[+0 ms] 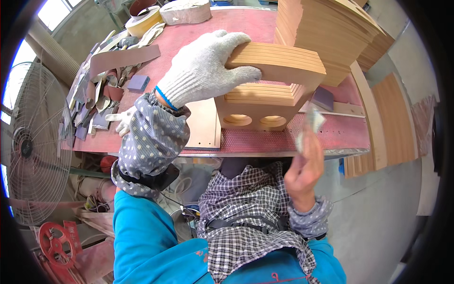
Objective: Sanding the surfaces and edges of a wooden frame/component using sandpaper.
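My left hand [208,66], in a white knit glove, grips the upper left corner of a stack of wooden panels [298,66]. The thumb lies across the front face and the fingers go over the top. The panels stand on edge together, with a large cutout and two round holes [238,119] low down. My right hand [306,163], bare and raised in front of the table edge, pinches a small pale folded piece [313,120]; motion blurs it and its kind is unclear. Behind it lies a purple-grey sanding block [323,98].
A red mesh-topped table [255,142] carries a flat wooden board [204,125], another sanding block [138,84] and a pile of sandpaper scraps [101,97]. Tall stacks of wooden panels [326,38] rise at the back right. A large fan [38,142] stands left; boards [395,123] lean right.
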